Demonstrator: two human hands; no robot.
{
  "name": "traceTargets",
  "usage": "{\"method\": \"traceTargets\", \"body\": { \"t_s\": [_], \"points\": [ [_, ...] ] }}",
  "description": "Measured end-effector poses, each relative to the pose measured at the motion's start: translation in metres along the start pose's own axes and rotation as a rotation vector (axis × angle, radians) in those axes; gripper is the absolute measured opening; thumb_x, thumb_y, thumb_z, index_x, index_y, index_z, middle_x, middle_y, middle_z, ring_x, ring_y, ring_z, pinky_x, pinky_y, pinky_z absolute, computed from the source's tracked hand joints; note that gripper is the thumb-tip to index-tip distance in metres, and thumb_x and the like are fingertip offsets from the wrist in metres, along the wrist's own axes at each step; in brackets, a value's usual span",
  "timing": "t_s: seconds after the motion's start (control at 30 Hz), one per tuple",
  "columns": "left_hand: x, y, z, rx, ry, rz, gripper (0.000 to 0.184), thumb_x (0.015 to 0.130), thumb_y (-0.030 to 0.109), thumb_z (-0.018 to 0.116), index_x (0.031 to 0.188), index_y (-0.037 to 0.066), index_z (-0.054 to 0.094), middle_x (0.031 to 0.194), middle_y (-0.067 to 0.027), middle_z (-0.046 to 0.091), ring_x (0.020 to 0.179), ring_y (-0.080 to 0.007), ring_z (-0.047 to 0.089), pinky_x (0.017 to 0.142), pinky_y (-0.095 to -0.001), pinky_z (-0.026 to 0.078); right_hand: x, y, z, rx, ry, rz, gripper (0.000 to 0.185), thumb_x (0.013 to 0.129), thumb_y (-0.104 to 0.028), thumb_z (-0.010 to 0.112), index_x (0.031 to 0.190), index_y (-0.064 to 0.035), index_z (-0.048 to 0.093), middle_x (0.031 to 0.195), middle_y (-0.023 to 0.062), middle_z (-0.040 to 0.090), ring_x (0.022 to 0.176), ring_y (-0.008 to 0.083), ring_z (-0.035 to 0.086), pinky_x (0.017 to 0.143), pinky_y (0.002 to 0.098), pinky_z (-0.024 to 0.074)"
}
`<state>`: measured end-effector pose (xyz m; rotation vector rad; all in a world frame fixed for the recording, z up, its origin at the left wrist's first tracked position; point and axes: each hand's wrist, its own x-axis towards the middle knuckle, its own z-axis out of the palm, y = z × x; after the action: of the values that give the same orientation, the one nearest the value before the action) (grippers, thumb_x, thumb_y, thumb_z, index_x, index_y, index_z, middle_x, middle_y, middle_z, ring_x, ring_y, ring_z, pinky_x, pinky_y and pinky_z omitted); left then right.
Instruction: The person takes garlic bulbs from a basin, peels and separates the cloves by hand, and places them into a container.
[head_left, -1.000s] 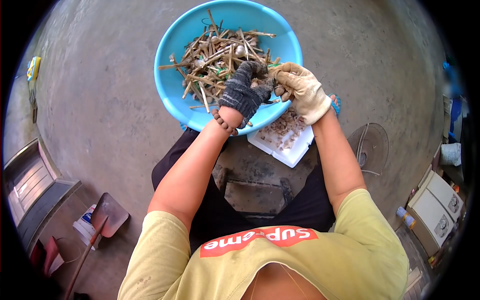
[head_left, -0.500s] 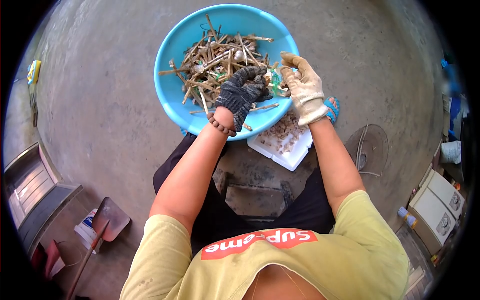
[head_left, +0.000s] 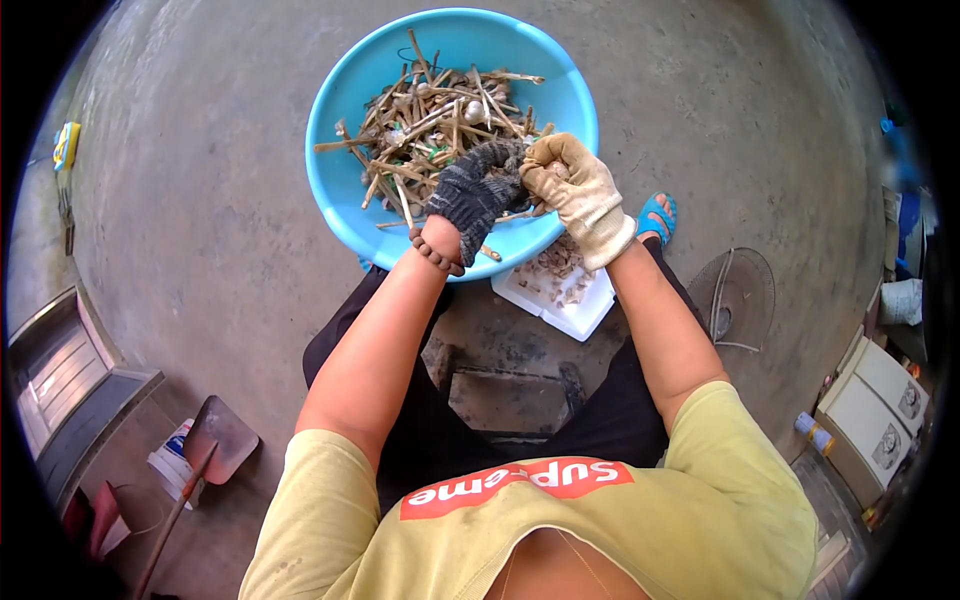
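A large light-blue basin [head_left: 340,205] holds a heap of dried garlic [head_left: 440,110], with pale bulbs on long brown stalks. Above its near side, my left hand [head_left: 475,190] wears a dark grey knit glove. Its fingers are curled closed, and what they grip is hidden. My right hand [head_left: 580,195], in a cream glove, is closed around a garlic bulb [head_left: 557,170] that shows between thumb and fingers. The fingertips of both hands meet over the basin. Below them, a white foam tray [head_left: 580,322] with loose garlic cloves [head_left: 560,270] sits partly under the basin's rim.
A round fan grille [head_left: 735,300] lies to the right of my leg. A shovel [head_left: 222,440] and a white bucket [head_left: 175,460] stand at lower left. Pale boxes [head_left: 875,410] are at the right edge. A blue sandal [head_left: 658,217] is on my foot beside the basin.
My right hand has moved left and slightly down to meet my left hand, and a garlic bulb now shows in it. My left hand has stayed nearly in place.
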<state>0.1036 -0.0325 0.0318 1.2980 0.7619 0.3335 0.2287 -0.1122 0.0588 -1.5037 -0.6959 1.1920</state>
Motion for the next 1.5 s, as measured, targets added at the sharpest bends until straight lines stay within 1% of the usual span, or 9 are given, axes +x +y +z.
{"method": "traceTargets", "body": {
  "t_s": [0.07,0.13,0.33,0.63,0.73,0.93,1.23,1.33,1.5],
  "points": [
    [-0.001,0.000,0.000,-0.183,0.000,-0.131,0.034,0.073,0.004,0.062,0.105,-0.001,0.052,0.095,-0.0114,0.058,0.082,-0.0152,0.057,0.069,-0.0269,0.049,-0.003,0.001,0.001,-0.005,0.022,-0.006,0.013,0.075,-0.007,0.061,0.084,-0.0036,0.052,0.072,-0.0012,0.053,0.063,0.0049,0.046,0.055,0.0189,0.0413],
    [0.002,-0.006,-0.003,0.490,-0.017,0.291,0.032,0.072,0.004,0.062,0.103,-0.002,0.053,0.094,-0.0115,0.059,0.082,-0.0145,0.057,0.068,-0.0265,0.049,-0.005,0.005,0.001,0.015,0.030,0.000,0.012,0.076,-0.007,0.061,0.083,-0.0036,0.052,0.070,-0.0017,0.051,0.060,0.0042,0.044,0.052,0.0186,0.0396],
    [0.001,-0.010,-0.001,0.165,-0.073,0.269,0.030,0.074,0.004,0.060,0.103,-0.002,0.053,0.089,-0.0106,0.060,0.075,-0.0142,0.059,0.062,-0.0261,0.050,-0.011,0.006,0.004,-0.012,0.081,-0.029,0.012,0.077,-0.008,0.060,0.084,-0.0039,0.051,0.067,-0.0026,0.049,0.057,0.0029,0.041,0.050,0.0179,0.0376],
    [0.002,0.005,0.003,0.340,-0.023,0.344,0.021,0.071,0.008,0.059,0.091,0.001,0.055,0.070,-0.0072,0.057,0.059,-0.0107,0.053,0.052,-0.0253,0.045,-0.011,-0.007,0.011,0.093,0.098,0.085,0.017,0.078,-0.010,0.059,0.090,-0.0030,0.050,0.070,-0.0012,0.051,0.058,0.0040,0.046,0.049,0.0180,0.0413],
    [-0.009,0.021,0.010,-0.078,-0.032,-0.155,0.023,0.071,0.008,0.059,0.091,0.000,0.054,0.071,-0.0084,0.056,0.060,-0.0124,0.055,0.053,-0.0260,0.046,-0.009,-0.003,0.009,-0.014,0.077,0.029,0.016,0.077,-0.011,0.059,0.089,-0.0033,0.050,0.066,-0.0004,0.050,0.053,0.0048,0.046,0.044,0.0193,0.0411],
    [-0.008,0.009,0.013,-0.084,-0.041,-0.107,0.023,0.072,0.006,0.057,0.093,-0.001,0.052,0.073,-0.0083,0.057,0.061,-0.0133,0.056,0.053,-0.0260,0.046,-0.011,-0.004,0.004,-0.014,0.017,0.070,0.013,0.077,-0.011,0.058,0.082,-0.0044,0.048,0.062,-0.0007,0.048,0.046,0.0051,0.045,0.037,0.0193,0.0391],
    [0.006,0.000,0.008,-0.271,-0.017,-0.053,0.010,0.074,0.008,0.059,0.079,0.003,0.053,0.066,-0.0019,0.051,0.056,-0.0080,0.050,0.049,-0.0214,0.042,-0.004,-0.001,0.000,0.428,0.044,0.086,0.010,0.079,-0.008,0.056,0.083,-0.0024,0.048,0.073,0.0049,0.052,0.057,0.0106,0.052,0.047,0.0224,0.0457],
    [0.004,0.001,0.001,0.100,-0.032,0.271,0.013,0.076,0.014,0.061,0.076,0.003,0.053,0.063,-0.0021,0.050,0.054,-0.0079,0.048,0.048,-0.0217,0.041,-0.003,0.001,-0.001,0.488,0.013,0.113,0.012,0.079,-0.006,0.055,0.088,-0.0006,0.049,0.078,0.0075,0.053,0.063,0.0126,0.054,0.054,0.0232,0.0471],
    [0.005,0.003,0.000,-0.184,0.036,-0.009,0.013,0.074,0.011,0.061,0.079,0.003,0.053,0.067,-0.0044,0.053,0.056,-0.0096,0.051,0.049,-0.0224,0.043,-0.002,-0.002,0.004,0.429,-0.011,0.099,0.024,0.079,-0.007,0.057,0.100,0.0006,0.050,0.085,0.0076,0.054,0.067,0.0117,0.054,0.060,0.0217,0.0467]
  ]
}}
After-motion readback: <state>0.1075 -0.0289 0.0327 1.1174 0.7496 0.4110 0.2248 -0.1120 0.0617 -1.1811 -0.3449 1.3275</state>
